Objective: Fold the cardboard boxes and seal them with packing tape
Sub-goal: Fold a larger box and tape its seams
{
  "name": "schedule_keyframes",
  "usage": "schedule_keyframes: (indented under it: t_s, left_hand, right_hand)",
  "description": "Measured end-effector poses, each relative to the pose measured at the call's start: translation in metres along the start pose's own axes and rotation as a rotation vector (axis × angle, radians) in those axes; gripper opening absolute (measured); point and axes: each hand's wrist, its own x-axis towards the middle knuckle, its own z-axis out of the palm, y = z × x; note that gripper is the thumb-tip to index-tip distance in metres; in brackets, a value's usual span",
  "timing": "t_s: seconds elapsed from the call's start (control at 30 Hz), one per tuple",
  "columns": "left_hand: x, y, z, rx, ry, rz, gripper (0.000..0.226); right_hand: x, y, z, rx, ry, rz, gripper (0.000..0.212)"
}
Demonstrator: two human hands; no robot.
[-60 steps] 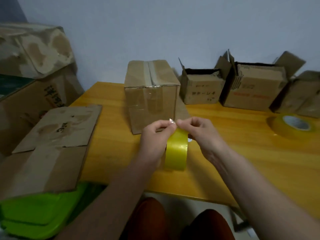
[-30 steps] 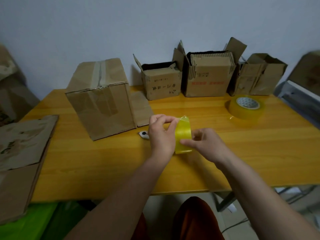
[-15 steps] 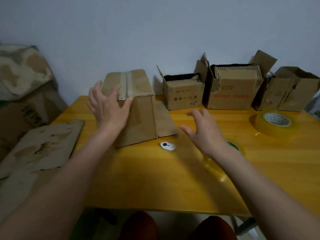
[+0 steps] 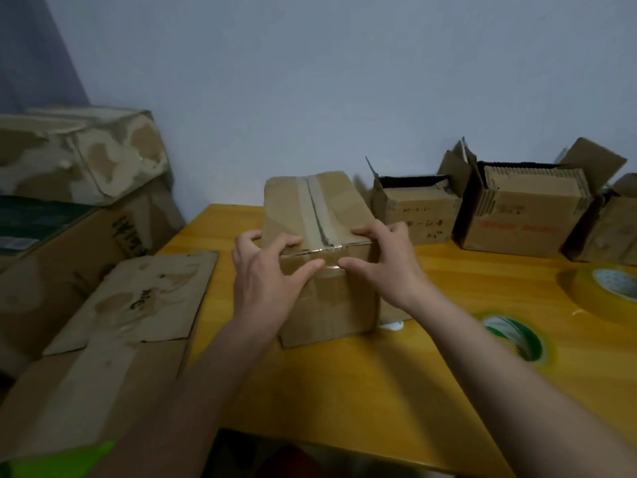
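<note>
**Both hands on the taped box at the middle of the desk**

We see the sealed cardboard box (image 4: 319, 257) standing on the yellow desk (image 4: 362, 391), closed on top, with a strip of tape running along its centre seam and down over the near edge. Our left hand (image 4: 265, 281) rests against the near face, its fingers hooked over the top edge to the left of the seam and its thumb lying across the tape end. Our right hand (image 4: 382, 260) mirrors it on the other side, fingers curled over the top edge by the right corner, thumb pointing inward toward the tape. The two thumbs nearly meet on the front face; both hands grip the box.

To the right on the desk lies a roll of packing tape (image 4: 513, 336), flat, and a second roll (image 4: 610, 291) sits farther out by the frame edge. A small white object (image 4: 391, 326) peeks out at the box's lower right corner; we cannot tell what it is. Along the wall stand open boxes (image 4: 524, 215) with their flaps up. Flattened cardboard (image 4: 113, 332) overlaps the desk's left end, beside larger worn cartons (image 4: 79, 153) stacked at the left.
</note>
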Motion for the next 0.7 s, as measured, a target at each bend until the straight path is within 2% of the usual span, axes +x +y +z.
schedule_keyframes:
  t_s: [0.2,0.37,0.47,0.57,0.7]
  left_hand:
    - [-0.002,-0.002,-0.007,0.066,0.059,0.153,0.047]
    - [0.009,-0.007,-0.004,-0.007,0.017,0.173,0.045]
    - [0.012,-0.013,-0.005,0.026,-0.048,0.214,0.058]
    - [0.02,-0.018,-0.01,0.139,-0.125,0.242,0.073]
    - [0.025,-0.021,-0.014,0.132,-0.042,0.152,0.081]
  right_hand:
    - [-0.008,-0.001,-0.004,-0.02,0.015,-0.055,0.05]
    - [0.0,0.0,-0.005,-0.057,0.014,-0.056,0.048]
    - [0.006,-0.006,-0.003,-0.071,-0.029,-0.05,0.057]
    - [0.01,-0.015,0.007,-0.122,0.008,-0.036,0.067]
    - [0.008,-0.017,0.019,-0.106,0.018,-0.102,0.064]
